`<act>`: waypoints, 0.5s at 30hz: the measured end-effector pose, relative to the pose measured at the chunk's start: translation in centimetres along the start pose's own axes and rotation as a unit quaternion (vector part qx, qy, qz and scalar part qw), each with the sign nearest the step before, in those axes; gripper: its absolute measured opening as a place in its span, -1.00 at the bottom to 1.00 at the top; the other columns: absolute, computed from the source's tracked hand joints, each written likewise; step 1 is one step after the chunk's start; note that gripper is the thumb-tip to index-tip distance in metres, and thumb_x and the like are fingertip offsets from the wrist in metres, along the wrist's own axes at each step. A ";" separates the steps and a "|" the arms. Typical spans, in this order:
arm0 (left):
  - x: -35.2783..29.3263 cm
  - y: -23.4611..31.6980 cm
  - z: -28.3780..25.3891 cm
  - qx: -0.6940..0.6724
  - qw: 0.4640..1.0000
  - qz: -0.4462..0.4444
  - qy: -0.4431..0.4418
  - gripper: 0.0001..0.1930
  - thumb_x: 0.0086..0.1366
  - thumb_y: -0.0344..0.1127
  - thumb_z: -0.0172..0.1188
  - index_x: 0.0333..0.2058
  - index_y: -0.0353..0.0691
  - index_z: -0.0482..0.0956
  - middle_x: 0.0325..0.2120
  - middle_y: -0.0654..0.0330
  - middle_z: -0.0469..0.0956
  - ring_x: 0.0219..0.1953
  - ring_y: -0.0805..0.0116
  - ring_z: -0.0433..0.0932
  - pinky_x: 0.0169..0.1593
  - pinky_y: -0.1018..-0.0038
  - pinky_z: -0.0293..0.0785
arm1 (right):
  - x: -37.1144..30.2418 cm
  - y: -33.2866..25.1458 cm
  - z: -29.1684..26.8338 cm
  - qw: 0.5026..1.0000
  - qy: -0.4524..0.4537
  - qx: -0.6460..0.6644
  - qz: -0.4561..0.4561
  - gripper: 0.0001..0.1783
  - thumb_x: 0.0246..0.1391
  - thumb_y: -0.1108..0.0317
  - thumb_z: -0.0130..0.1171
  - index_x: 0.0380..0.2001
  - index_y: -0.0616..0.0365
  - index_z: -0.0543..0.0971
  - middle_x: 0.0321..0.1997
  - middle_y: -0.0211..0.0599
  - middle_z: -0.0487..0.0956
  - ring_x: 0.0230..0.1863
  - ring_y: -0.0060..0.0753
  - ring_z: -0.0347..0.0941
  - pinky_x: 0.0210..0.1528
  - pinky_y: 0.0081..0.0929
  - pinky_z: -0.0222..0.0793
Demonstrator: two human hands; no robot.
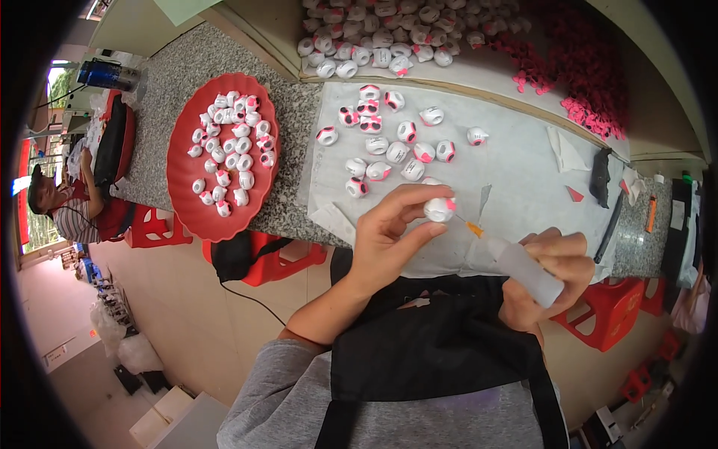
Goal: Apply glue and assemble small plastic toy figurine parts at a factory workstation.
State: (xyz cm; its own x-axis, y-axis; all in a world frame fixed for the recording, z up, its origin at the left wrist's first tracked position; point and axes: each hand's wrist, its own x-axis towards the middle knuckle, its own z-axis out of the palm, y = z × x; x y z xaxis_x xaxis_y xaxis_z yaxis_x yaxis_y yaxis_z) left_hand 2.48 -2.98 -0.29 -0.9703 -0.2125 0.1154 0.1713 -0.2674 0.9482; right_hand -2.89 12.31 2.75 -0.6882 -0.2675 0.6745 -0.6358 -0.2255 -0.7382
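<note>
head view: white paper [527,179] fills the upper middle. upper left, a red tray [187,191] keeps beads [231,161] together. middle, the left hand [381,236] pinches, thumb to finger; right of it, the right hand [568,262] curls fingers round a bottle [529,274], orange tip [474,228] facing the pinched bead [437,210], maybe held to stay still.

I hold 1 small, rounded white piece [437,210], pink at its upper right, just right of the frame's center. Farther right and lower, my cloudy white bottle [529,271] slants, its orange tip [474,229] aimed up-left toward the piece.
</note>
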 end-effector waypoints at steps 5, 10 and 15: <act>0.4 0.4 -2.1 -0.189 0.976 -0.074 0.079 -0.63 -0.05 -0.59 0.04 -0.18 -0.36 0.27 -0.25 0.13 0.35 -0.17 0.39 0.33 -0.12 0.46 0.29 | 2.9 2.2 -2.0 0.978 0.048 -0.015 0.202 -0.73 -0.32 0.56 0.02 -0.46 0.20 0.21 -0.51 -0.25 0.28 -0.53 -0.51 0.24 -0.53 -0.63 0.26; 0.4 0.7 -3.1 -0.232 0.967 -0.053 0.090 -0.65 -0.04 -0.56 0.05 -0.20 -0.34 0.27 -0.28 0.15 0.36 -0.20 0.39 0.35 -0.13 0.44 0.31 | 7.4 7.8 -3.5 0.954 -0.079 -0.076 0.278 -0.76 -0.25 0.55 0.00 -0.39 0.22 0.30 -0.51 -0.34 0.35 -0.50 -0.57 0.31 -0.49 -0.66 0.26; 0.0 0.9 -2.9 -0.190 0.972 -0.043 0.132 -0.66 -0.05 -0.51 0.08 -0.22 -0.34 0.28 -0.31 0.05 0.39 -0.31 0.37 0.40 -0.21 0.49 0.32 | 11.7 15.6 -2.9 0.875 -0.154 -0.446 0.108 -0.74 -0.19 0.42 0.04 -0.32 0.16 0.40 -0.34 -0.24 0.44 -0.38 -0.30 0.38 -0.33 -0.58 0.27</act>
State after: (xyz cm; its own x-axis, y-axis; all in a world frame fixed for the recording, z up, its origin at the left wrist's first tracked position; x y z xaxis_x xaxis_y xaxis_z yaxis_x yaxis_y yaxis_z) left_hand 3.13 -5.93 -0.30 -0.9148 -0.3945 -0.0865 0.1910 -0.6112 0.7681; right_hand -21.83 8.35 -0.81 -0.7860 -0.4852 0.3830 -0.6175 0.6457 -0.4492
